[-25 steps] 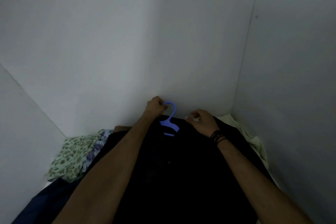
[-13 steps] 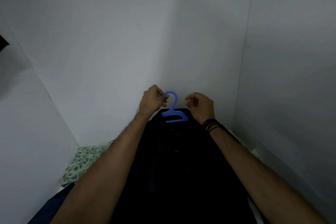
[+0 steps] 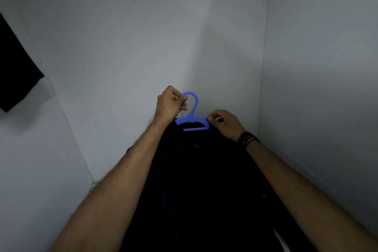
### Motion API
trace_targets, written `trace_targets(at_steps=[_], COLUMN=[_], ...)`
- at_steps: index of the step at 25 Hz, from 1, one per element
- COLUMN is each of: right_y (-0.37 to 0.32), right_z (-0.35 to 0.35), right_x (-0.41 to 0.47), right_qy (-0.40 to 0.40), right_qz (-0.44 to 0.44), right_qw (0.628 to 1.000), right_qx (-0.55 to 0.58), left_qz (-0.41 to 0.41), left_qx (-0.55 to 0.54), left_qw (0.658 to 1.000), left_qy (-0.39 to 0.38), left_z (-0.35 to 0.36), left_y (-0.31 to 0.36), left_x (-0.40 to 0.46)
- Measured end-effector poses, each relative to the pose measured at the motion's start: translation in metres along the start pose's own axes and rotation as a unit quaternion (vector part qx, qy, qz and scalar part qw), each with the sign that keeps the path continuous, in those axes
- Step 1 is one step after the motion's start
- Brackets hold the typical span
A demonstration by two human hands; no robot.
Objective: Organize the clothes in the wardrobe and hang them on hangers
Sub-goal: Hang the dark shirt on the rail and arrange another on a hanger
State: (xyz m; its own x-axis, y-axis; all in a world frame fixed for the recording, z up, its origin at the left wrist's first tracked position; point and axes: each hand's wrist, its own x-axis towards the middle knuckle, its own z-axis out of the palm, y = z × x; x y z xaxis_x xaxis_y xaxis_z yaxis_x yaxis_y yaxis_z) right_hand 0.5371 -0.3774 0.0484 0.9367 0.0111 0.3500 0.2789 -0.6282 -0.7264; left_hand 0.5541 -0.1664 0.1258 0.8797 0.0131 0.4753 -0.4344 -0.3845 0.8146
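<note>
A black shirt (image 3: 200, 180) hangs on a blue plastic hanger (image 3: 193, 116) in the middle of the view, lifted inside the white wardrobe. My left hand (image 3: 170, 103) grips the tip of the hanger's hook. My right hand (image 3: 224, 122) pinches the shirt's collar at the hanger's right shoulder. Most of the hanger's arms are hidden under the dark cloth.
White wardrobe walls (image 3: 122, 47) close in at the back, left and right. Another dark garment (image 3: 16, 71) hangs at the far left edge. A scrap of green patterned cloth (image 3: 93, 187) peeks out beside my left forearm.
Both hands have raised the hanger with the black shirt off the pile of clothes. The view has tilted up, so the pile has dropped out of sight.
</note>
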Motion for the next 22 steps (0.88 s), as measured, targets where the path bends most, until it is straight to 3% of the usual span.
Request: trace_targets(at_steps=[2, 4, 9, 12, 15, 19, 22], right_y=[-0.006, -0.01, -0.071, -0.1, -0.124, -0.171, -0.198], right_z=[-0.017, -0.032, -0.039, -0.054, -0.085, -0.139, -0.177], right_x=[-0.003, -0.005, -0.011, -0.009, 0.003, 0.022, 0.027], right_qy=[-0.087, -0.112, 0.013, 0.011, 0.072, 0.117, 0.161], right_qz=[0.045, 0.016, -0.151, -0.144, -0.134, -0.158, -0.156], right_qw=[0.995, 0.993, 0.988, 0.988, 0.986, 0.978, 0.972], right_qx=[0.025, 0.038, 0.01, -0.051, -0.061, -0.073, -0.066], left_qz=[0.013, 0.023, 0.031, 0.055, 0.07, 0.041, 0.02], left_qx=[-0.006, -0.009, -0.042, -0.069, -0.064, 0.103, 0.118], left_qw=[1.0, 1.0, 0.999, 0.995, 0.995, 0.994, 0.993], left_qy=[0.008, 0.009, 0.015, 0.046, 0.037, 0.011, 0.026], left_z=[-0.011, -0.022, -0.036, -0.056, -0.087, -0.141, -0.176], left_y=[0.017, 0.031, 0.072, 0.099, 0.115, 0.115, 0.085], left_x=[0.004, 0.008, 0.016, 0.024, 0.03, 0.026, 0.014])
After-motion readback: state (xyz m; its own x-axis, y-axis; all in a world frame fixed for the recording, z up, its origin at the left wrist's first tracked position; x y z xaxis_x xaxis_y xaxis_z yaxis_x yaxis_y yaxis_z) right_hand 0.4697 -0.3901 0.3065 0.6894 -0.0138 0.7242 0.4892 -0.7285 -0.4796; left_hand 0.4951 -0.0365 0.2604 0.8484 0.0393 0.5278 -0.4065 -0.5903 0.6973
